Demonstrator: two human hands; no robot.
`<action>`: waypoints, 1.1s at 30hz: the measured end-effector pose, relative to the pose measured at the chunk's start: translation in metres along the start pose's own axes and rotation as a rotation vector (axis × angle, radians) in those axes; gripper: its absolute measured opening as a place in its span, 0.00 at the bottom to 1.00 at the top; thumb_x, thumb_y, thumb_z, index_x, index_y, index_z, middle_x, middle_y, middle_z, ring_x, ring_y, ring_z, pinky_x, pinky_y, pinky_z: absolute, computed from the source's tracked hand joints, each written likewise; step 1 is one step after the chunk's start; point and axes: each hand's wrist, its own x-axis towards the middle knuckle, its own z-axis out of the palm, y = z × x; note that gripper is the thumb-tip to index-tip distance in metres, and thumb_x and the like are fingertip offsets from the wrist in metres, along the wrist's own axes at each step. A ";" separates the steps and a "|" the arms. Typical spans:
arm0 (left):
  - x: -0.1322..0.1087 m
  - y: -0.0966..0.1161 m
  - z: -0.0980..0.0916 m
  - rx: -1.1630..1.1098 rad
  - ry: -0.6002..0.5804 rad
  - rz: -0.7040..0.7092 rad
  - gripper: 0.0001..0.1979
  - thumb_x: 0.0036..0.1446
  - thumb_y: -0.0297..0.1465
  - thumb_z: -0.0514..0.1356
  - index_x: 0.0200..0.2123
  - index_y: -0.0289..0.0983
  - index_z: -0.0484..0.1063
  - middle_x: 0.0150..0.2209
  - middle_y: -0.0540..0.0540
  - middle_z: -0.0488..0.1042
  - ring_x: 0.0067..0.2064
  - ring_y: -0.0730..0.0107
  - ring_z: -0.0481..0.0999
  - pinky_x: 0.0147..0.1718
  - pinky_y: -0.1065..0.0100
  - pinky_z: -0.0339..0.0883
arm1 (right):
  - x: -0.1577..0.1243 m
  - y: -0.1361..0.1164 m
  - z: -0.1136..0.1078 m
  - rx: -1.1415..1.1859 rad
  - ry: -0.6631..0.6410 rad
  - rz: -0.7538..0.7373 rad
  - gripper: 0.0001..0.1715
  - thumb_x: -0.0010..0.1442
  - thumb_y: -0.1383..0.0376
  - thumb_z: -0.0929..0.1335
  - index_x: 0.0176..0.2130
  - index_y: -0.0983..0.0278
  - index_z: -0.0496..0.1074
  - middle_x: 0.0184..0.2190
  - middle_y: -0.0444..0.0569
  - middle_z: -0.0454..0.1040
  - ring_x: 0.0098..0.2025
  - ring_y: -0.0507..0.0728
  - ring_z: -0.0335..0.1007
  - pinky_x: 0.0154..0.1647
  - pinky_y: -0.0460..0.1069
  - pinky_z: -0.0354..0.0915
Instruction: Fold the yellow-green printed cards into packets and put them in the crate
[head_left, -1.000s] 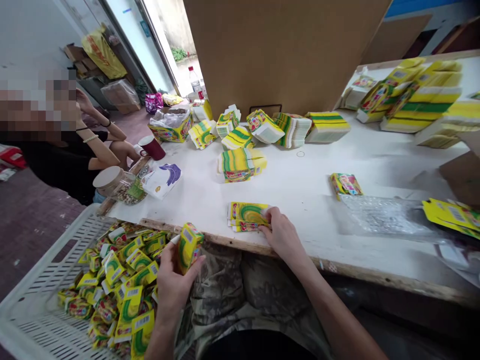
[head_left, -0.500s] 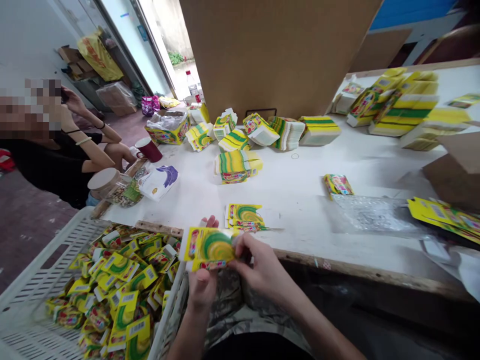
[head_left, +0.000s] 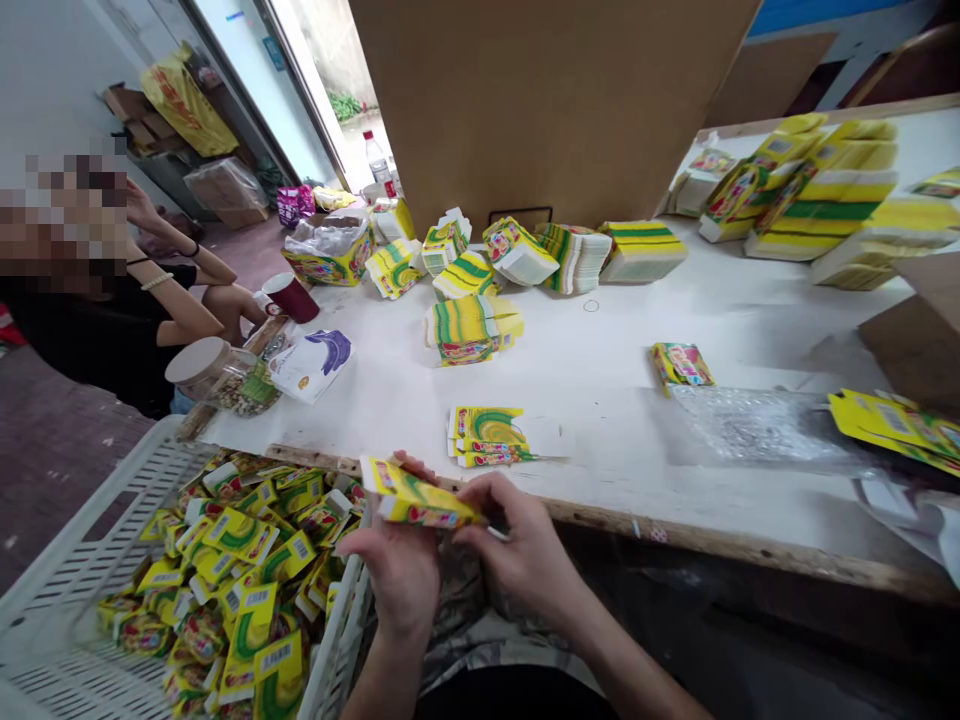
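A yellow-green carton (head_left: 420, 500) is between my hands near the table's front edge, its left end turned toward my left palm. My right hand (head_left: 517, 535) pinches its right end between thumb and fingers. Under and behind the carton lies my left hand (head_left: 401, 570), palm up, with the thumb spread away and the fingers partly hidden by the carton. Just beyond, flat cartons (head_left: 491, 435) lie on the white table (head_left: 600, 440). At the lower left, a white plastic basket (head_left: 75, 560) holds several yellow-green cartons (head_left: 247, 580).
Stacks of cartons (head_left: 472, 328) stand farther back, before a large cardboard box (head_left: 555, 110). A jar (head_left: 225, 375), a maroon mug (head_left: 291, 298) and a seated person (head_left: 82, 330) are at the left. Bubble wrap (head_left: 757, 425) and a small carton (head_left: 681, 366) lie at the right.
The carton has tilted so that its narrow side shows more. My left thumb has moved out to the left, away from the carton. The view has shifted slightly.
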 end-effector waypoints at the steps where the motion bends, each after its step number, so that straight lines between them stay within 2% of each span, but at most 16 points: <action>1: -0.002 -0.005 -0.002 0.036 -0.005 0.015 0.32 0.49 0.61 0.54 0.42 0.41 0.73 0.35 0.45 0.75 0.39 0.60 0.75 0.35 0.64 0.72 | 0.002 0.002 -0.005 -0.011 0.039 -0.003 0.07 0.54 0.70 0.69 0.36 0.62 0.70 0.28 0.41 0.68 0.30 0.52 0.61 0.32 0.46 0.59; 3: -0.006 -0.011 -0.005 0.074 0.014 0.043 0.22 0.52 0.49 0.63 0.45 0.42 0.73 0.37 0.47 0.77 0.41 0.64 0.77 0.40 0.67 0.72 | 0.004 0.003 -0.017 -0.006 0.070 -0.003 0.04 0.55 0.68 0.68 0.35 0.62 0.71 0.26 0.41 0.69 0.28 0.51 0.62 0.30 0.45 0.60; 5: -0.005 -0.011 -0.010 0.084 0.029 0.042 0.16 0.54 0.39 0.65 0.45 0.42 0.73 0.40 0.48 0.77 0.43 0.69 0.77 0.44 0.70 0.70 | 0.005 0.002 -0.028 -0.026 0.068 -0.032 0.02 0.55 0.67 0.70 0.32 0.62 0.71 0.25 0.41 0.70 0.28 0.52 0.64 0.29 0.45 0.61; 8: 0.003 0.008 -0.020 0.208 -0.056 0.117 0.19 0.56 0.36 0.64 0.51 0.41 0.70 0.48 0.45 0.75 0.49 0.67 0.74 0.49 0.69 0.67 | 0.004 0.000 -0.045 -0.205 0.142 -0.195 0.02 0.56 0.69 0.69 0.32 0.61 0.73 0.28 0.44 0.73 0.32 0.54 0.68 0.33 0.48 0.63; 10: 0.008 0.027 -0.025 0.369 -0.178 0.263 0.25 0.56 0.38 0.63 0.56 0.41 0.64 0.54 0.41 0.70 0.55 0.61 0.70 0.52 0.64 0.66 | 0.002 -0.003 -0.053 -0.443 0.202 -0.335 0.07 0.59 0.70 0.67 0.34 0.59 0.74 0.31 0.46 0.74 0.36 0.56 0.68 0.37 0.51 0.63; 12: 0.011 0.043 -0.026 0.629 -0.338 0.386 0.37 0.49 0.43 0.67 0.59 0.40 0.60 0.58 0.38 0.64 0.59 0.52 0.65 0.56 0.56 0.63 | -0.001 -0.008 -0.056 -0.670 0.159 -0.455 0.10 0.61 0.71 0.66 0.35 0.58 0.74 0.31 0.45 0.76 0.37 0.57 0.67 0.43 0.54 0.61; 14: 0.013 0.050 -0.020 0.922 -0.529 0.368 0.48 0.37 0.42 0.73 0.60 0.38 0.57 0.59 0.35 0.63 0.61 0.46 0.62 0.57 0.51 0.60 | -0.005 -0.012 -0.052 -0.778 0.022 -0.554 0.09 0.62 0.70 0.66 0.36 0.56 0.73 0.31 0.43 0.76 0.38 0.57 0.66 0.53 0.58 0.55; 16: 0.014 0.047 -0.011 1.085 -0.728 0.219 0.45 0.37 0.38 0.73 0.58 0.37 0.58 0.54 0.37 0.68 0.56 0.49 0.68 0.53 0.53 0.65 | -0.010 -0.015 -0.045 -0.762 -0.034 -0.618 0.09 0.61 0.70 0.66 0.38 0.54 0.72 0.36 0.42 0.76 0.45 0.58 0.66 0.63 0.61 0.44; 18: 0.014 0.036 -0.004 1.124 -0.810 0.098 0.32 0.44 0.36 0.69 0.52 0.39 0.61 0.46 0.42 0.73 0.47 0.55 0.74 0.45 0.58 0.70 | -0.015 -0.015 -0.038 -0.659 0.090 -0.584 0.15 0.60 0.66 0.68 0.47 0.53 0.69 0.50 0.46 0.72 0.57 0.62 0.60 0.67 0.62 0.39; 19: 0.013 0.030 -0.002 1.144 -0.796 0.079 0.28 0.47 0.37 0.67 0.50 0.39 0.62 0.43 0.44 0.74 0.43 0.57 0.75 0.42 0.59 0.71 | -0.016 -0.013 -0.035 -0.577 0.179 -0.524 0.23 0.59 0.65 0.69 0.54 0.54 0.65 0.57 0.49 0.66 0.62 0.63 0.54 0.67 0.63 0.40; 21: 0.007 0.017 -0.002 1.184 -0.713 0.135 0.28 0.49 0.39 0.66 0.50 0.39 0.60 0.42 0.43 0.75 0.41 0.57 0.76 0.39 0.59 0.71 | -0.016 -0.007 -0.030 -0.344 0.281 -0.337 0.34 0.59 0.61 0.69 0.62 0.58 0.55 0.64 0.56 0.55 0.65 0.65 0.50 0.65 0.63 0.48; 23: 0.000 0.005 -0.006 1.183 -0.707 0.235 0.32 0.49 0.37 0.65 0.54 0.39 0.54 0.43 0.41 0.74 0.42 0.56 0.77 0.38 0.60 0.71 | -0.014 0.000 -0.025 -0.046 0.215 -0.105 0.34 0.61 0.59 0.67 0.62 0.61 0.54 0.62 0.58 0.59 0.62 0.65 0.57 0.62 0.61 0.57; 26: -0.009 -0.006 -0.011 1.130 -0.735 0.406 0.34 0.49 0.30 0.63 0.56 0.40 0.49 0.48 0.38 0.71 0.46 0.55 0.76 0.40 0.60 0.71 | -0.008 0.010 -0.019 0.368 0.009 0.153 0.30 0.59 0.54 0.68 0.58 0.61 0.63 0.55 0.55 0.69 0.57 0.63 0.66 0.58 0.59 0.62; 29: -0.009 -0.007 -0.012 1.113 -0.724 0.517 0.28 0.48 0.27 0.62 0.50 0.42 0.53 0.47 0.40 0.68 0.45 0.57 0.74 0.40 0.60 0.71 | -0.004 0.016 -0.016 0.474 -0.042 0.204 0.30 0.56 0.52 0.71 0.55 0.59 0.66 0.52 0.52 0.72 0.56 0.62 0.67 0.59 0.58 0.62; 31: -0.005 -0.005 -0.010 1.117 -0.730 0.466 0.22 0.47 0.26 0.61 0.44 0.43 0.55 0.43 0.44 0.68 0.42 0.61 0.74 0.38 0.62 0.71 | -0.004 0.018 -0.017 0.406 -0.006 0.146 0.30 0.57 0.51 0.70 0.56 0.59 0.67 0.55 0.53 0.70 0.59 0.63 0.64 0.62 0.59 0.59; 33: -0.002 -0.005 -0.009 1.112 -0.721 0.334 0.22 0.48 0.27 0.61 0.44 0.43 0.54 0.38 0.47 0.69 0.36 0.63 0.75 0.33 0.64 0.70 | -0.006 0.017 -0.018 0.250 -0.015 0.035 0.32 0.61 0.53 0.67 0.61 0.60 0.62 0.62 0.53 0.63 0.65 0.63 0.56 0.66 0.59 0.53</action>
